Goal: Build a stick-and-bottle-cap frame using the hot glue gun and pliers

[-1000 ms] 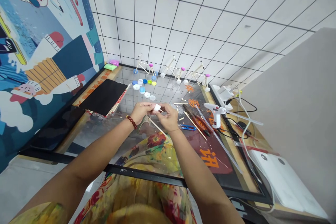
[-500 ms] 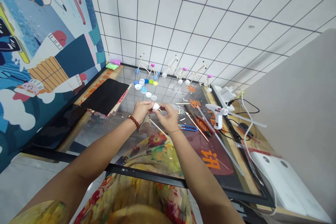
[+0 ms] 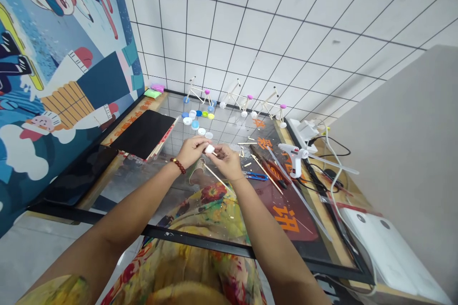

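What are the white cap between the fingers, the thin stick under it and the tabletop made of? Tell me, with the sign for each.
The white cap looks like smooth, opaque plastic, bottle-cap shaped. The thin stick is likely wood or bamboo: pale tan, matt, straight. The tabletop is glossy glass: it mirrors the wall tiles, and prints show beneath.

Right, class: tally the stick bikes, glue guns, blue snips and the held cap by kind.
Stick bikes: 3
Glue gun: 1
Blue snips: 1
Held cap: 1
Total: 6
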The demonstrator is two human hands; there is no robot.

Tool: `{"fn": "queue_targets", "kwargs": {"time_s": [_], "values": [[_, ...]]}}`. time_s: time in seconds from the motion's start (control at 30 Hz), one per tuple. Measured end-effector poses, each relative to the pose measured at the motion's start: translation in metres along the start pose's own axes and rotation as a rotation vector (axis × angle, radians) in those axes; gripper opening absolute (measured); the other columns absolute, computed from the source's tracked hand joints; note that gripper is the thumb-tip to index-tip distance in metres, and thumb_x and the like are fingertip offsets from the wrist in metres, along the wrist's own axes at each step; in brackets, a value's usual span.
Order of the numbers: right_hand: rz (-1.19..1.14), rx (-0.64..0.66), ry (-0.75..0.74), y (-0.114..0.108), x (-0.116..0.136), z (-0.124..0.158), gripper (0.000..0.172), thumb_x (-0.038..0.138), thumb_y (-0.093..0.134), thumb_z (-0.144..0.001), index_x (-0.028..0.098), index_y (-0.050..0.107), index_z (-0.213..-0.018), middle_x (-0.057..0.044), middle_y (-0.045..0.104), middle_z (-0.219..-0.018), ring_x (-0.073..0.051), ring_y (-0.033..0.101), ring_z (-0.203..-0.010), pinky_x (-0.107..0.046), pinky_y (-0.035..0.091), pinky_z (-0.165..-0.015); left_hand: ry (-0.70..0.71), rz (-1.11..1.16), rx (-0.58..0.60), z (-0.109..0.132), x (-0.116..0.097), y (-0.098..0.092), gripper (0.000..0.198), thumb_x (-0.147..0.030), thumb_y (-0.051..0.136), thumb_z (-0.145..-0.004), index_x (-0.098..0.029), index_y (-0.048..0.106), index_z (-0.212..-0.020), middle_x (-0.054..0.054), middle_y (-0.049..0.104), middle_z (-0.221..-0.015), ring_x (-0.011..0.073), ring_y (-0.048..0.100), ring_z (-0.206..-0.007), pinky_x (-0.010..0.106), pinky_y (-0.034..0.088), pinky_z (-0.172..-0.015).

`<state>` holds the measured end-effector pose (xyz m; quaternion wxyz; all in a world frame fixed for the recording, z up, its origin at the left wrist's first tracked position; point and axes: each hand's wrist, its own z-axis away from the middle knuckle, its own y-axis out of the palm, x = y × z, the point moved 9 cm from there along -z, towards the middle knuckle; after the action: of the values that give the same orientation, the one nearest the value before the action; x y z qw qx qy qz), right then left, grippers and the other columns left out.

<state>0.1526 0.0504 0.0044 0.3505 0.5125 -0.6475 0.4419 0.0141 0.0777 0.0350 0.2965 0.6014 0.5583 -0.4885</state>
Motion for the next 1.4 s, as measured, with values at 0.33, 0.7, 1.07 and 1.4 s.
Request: {"fn": "queue_targets", "kwargs": {"time_s": [0.33,0.7,1.07,1.4], "values": [[-0.019,-0.056,0.041,-0.002,-0.003,0.000,0.033,0.044,0.077,-0.070,0.018,0.068,-0.087,-0.004,0.073,-0.074,-0.017,0.068,-0.065,-0.029,0.056,-0.063,-0.185,0.096,0.068,0.000,0.012,0.009,0.024,-0.022,0.069,-0.071,-0.016,0.078,-0.092,0.009,0.076,-0.100,0.0241,0.068,-0.096,0.038,0.052,-0.092],[0.143,-0.040,-0.129,-0.001,0.008,0.002,0.026,0.034,0.069,-0.078,0.021,0.068,-0.101,-0.006,0.074,-0.095,-0.018,0.072,-0.080,-0.033,0.060,-0.078,-0.335,0.310,-0.062,0.005,0.033,0.014,0.016,-0.024,0.066,-0.076,-0.013,0.071,-0.086,0.004,0.069,-0.080,0.0121,0.059,-0.067,0.024,0.047,-0.062],[0.218,-0.089,-0.032,-0.014,0.006,-0.001,0.023,0.042,0.061,-0.083,0.021,0.071,-0.087,-0.005,0.072,-0.080,-0.018,0.065,-0.071,-0.031,0.054,-0.070,-0.401,0.484,-0.047,0.010,0.032,0.012,0.029,-0.019,0.079,-0.059,-0.013,0.069,-0.085,0.003,0.068,-0.083,0.0110,0.061,-0.075,0.024,0.048,-0.071],[0.022,-0.065,0.131,-0.010,-0.010,-0.002,0.027,0.043,0.060,-0.077,0.019,0.071,-0.081,-0.001,0.068,-0.066,-0.015,0.062,-0.056,-0.029,0.052,-0.058,-0.240,0.201,0.013,0.004,0.026,0.008,0.033,-0.013,0.076,-0.054,-0.013,0.070,-0.087,0.005,0.072,-0.085,0.0141,0.065,-0.074,0.027,0.052,-0.073]]}}
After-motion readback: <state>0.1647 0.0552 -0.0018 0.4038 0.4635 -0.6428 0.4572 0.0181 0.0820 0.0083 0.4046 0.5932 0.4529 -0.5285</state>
